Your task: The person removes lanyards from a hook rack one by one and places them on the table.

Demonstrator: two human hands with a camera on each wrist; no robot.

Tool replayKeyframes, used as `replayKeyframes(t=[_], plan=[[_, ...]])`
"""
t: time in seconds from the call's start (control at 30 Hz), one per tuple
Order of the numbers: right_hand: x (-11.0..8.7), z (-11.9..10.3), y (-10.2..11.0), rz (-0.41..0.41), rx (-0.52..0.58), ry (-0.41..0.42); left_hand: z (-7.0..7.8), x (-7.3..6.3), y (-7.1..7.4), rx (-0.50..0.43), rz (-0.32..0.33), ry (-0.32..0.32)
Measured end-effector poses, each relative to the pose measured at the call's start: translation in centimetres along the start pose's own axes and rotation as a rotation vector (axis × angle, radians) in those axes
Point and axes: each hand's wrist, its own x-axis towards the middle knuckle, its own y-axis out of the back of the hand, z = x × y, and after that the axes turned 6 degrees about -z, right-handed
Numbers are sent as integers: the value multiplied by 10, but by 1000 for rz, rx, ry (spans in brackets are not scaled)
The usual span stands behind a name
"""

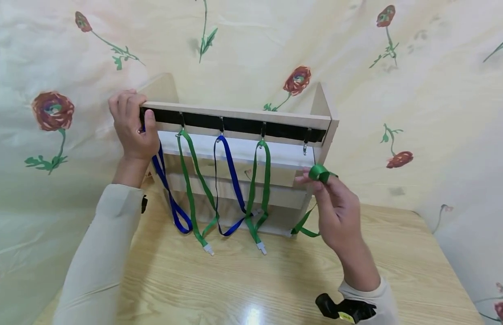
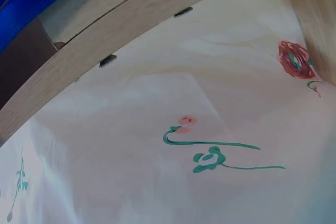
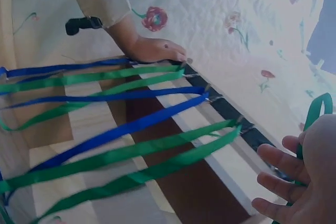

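Note:
My left hand (image 1: 133, 131) grips the upper left end of a light wooden rack (image 1: 239, 111), fingers over the top rail and thumb in front. My right hand (image 1: 341, 210) pinches a green lanyard (image 1: 318, 173) by its looped end. That loop stands just below and right of the bare rightmost hook (image 1: 305, 148), while the strap trails down behind the hand. From the other hooks hang a blue lanyard (image 1: 231, 171), a green lanyard (image 1: 196, 162) and another green lanyard (image 1: 267, 180). Beside my left hand hangs a further blue lanyard (image 1: 162, 174).
The rack has a black strip (image 1: 243, 125) carrying the hooks, with shelves below. It stands on a wood-grain table (image 1: 219, 280) against a flower-printed cloth (image 1: 243, 54). White clips (image 1: 261, 248) dangle at the lanyards' lower ends, over the table.

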Motion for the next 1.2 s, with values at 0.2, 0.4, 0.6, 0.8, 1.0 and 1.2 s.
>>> replayKeyframes(t=[0.2, 0.4, 0.6, 0.8, 1.0, 1.2], plan=[[8, 4, 23, 52, -19, 38, 0, 0, 0, -6, 9, -8], [12, 17, 57, 99, -115, -13, 0, 2, -3, -3, 23, -17], [15, 36, 88, 144, -153, -90, 0, 0, -3, -8, 35, -19], [18, 62, 115, 180, -210, -210, 0, 0, -3, -10, 30, -17], [24, 86, 144, 187, -294, -359, 0, 1, -4, -20, 41, -21], [28, 110, 173, 147, -344, -514, -1, 2, -3, -21, 44, -21]])
